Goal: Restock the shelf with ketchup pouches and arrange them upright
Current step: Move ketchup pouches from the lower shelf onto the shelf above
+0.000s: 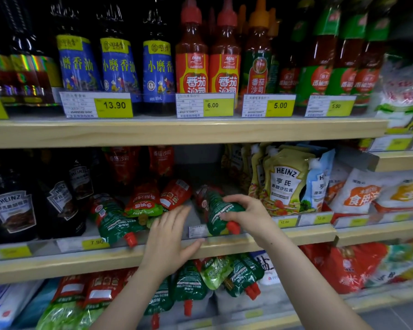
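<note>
On the middle shelf [260, 236], pale wood with a clear plastic price rail along its front lip, five ketchup pouches lie flat and two more stand upright in the dark at the back [161, 160]. Of the lying ones, a green-and-red pouch [115, 219] at 9 o'clock from the left hand [168, 241] points its red screw cap over the shelf's front edge; beside it a red-and-green pouch [143, 203] and a red pouch [175, 194] overlap, glossy and crinkled.

The right hand [244, 215] has its grip closed round the held pouch [216, 211], fingers over the top and thumb below near its red cap, which points toward the front rail. This soft green foil pouch lies tilted on the shelf, with another red-topped pouch [202, 195] partly hidden just behind it at 11 o'clock.

The left hand is spread, fingers straight, fingertips touching the red-and-green pouch and thumb [196, 244] resting on the shelf's front edge; its grip holds nothing.

Between the two hands a bare strip of grey shelf floor runs to the back wall. At 3 o'clock stand yellow Heinz salad-dressing pouches [285, 179]; at 9 o'clock, dark Heinz pouches [13, 210]. On the shelf below, more ketchup pouches [188, 287] lie in a heap, too overlapped to count.
</note>
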### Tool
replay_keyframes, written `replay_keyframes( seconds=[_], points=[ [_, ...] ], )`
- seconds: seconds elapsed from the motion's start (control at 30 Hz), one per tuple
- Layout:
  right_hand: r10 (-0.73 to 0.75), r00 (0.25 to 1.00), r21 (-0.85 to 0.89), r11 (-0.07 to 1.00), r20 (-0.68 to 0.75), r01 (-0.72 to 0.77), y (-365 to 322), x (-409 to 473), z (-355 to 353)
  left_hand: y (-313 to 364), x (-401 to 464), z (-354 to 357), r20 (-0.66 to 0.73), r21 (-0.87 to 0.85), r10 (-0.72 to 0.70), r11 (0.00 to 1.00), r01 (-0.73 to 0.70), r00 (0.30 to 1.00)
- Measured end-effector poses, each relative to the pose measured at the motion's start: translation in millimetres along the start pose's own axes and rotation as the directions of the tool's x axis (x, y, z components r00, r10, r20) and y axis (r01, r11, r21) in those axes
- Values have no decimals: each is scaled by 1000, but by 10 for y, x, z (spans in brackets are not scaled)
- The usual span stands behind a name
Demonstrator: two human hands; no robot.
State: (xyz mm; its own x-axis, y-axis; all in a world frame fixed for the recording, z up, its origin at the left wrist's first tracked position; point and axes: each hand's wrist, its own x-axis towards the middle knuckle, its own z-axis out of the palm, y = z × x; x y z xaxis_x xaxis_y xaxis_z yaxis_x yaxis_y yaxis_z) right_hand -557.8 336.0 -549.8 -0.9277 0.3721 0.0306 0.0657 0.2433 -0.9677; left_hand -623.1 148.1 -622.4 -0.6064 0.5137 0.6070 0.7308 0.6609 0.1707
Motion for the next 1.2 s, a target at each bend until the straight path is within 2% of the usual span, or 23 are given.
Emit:
replay_keyframes(
  seconds=[0.07, 0.13, 0.23, 0.27, 0.3, 0.37, 0.4, 0.5, 0.53, 0.6, 0.67, 0.77, 0.87, 1.0, 1.07, 1.13, 1.2],
  points=[
    [19, 998, 119, 993, 53, -25, 65, -161, -95, 183, 61, 8, 48, -140, 49, 989, -42, 998],
    [16, 993, 235, 971, 120, -44, 110, -291, -166, 334, 106, 53, 67, -209, 111, 973, -95, 992],
    [-25, 972, 314, 948, 234, -51, 165, -419, -315, 412, 132, 86, 18, -287, 93, 954, -84, 995],
    [-66, 957, 256, 967, 282, -9, 185, -460, -367, 403, 136, 85, -2, -291, 85, 953, -82, 996],
    [-117, 942, 100, 991, 314, 89, 207, -487, -419, 395, 145, 76, -21, -287, 85, 954, -87, 996],
    [-250, 919, -206, 925, 304, 320, 241, -495, -456, 404, 187, 49, -70, -270, 101, 956, -116, 992],
    [-337, 900, -246, 880, 278, 405, 225, -492, -433, 423, 221, 31, -95, -254, 119, 957, -140, 988],
    [-485, 867, -159, 852, 115, 498, 84, -401, -335, 460, 350, -31, -160, -240, 123, 958, -159, 980],
    [-515, 854, -133, 843, 76, 521, 19, -341, -317, 452, 396, -62, -133, -316, 71, 943, -110, 989],
    [-521, 852, -69, 849, 50, 523, -97, -253, -334, 384, 480, -87, 36, -492, -15, 870, 30, 999],
    [-504, 863, -46, 862, 40, 505, -156, -198, -356, 307, 525, -37, 192, -564, 5, 819, 106, 981],
    [-512, 858, -43, 857, 35, 513, -174, -220, -338, 271, 531, 55, 194, -596, -8, 793, 125, 981],
    [-541, 841, 20, 841, 17, 541, -235, -304, -401, 327, 603, 3, 169, -625, 46, 777, 71, 984],
    [-635, 772, 39, 773, 25, 634, -447, -430, -583, 458, 708, -274, 244, -695, 153, 717, 62, 958],
    [-601, 799, 92, 796, 2, 599, -524, -409, -625, 518, 692, -323, 309, -702, 176, 706, 99, 935],
    [-527, 850, 109, 844, -8, 525, -543, -363, -644, 574, 612, -254, 379, -749, 151, 630, 206, 913],
    [-459, 888, 48, 887, -11, 459, -495, -311, -662, 610, 490, -133, 448, -811, 129, 476, 340, 885]
  ],
)
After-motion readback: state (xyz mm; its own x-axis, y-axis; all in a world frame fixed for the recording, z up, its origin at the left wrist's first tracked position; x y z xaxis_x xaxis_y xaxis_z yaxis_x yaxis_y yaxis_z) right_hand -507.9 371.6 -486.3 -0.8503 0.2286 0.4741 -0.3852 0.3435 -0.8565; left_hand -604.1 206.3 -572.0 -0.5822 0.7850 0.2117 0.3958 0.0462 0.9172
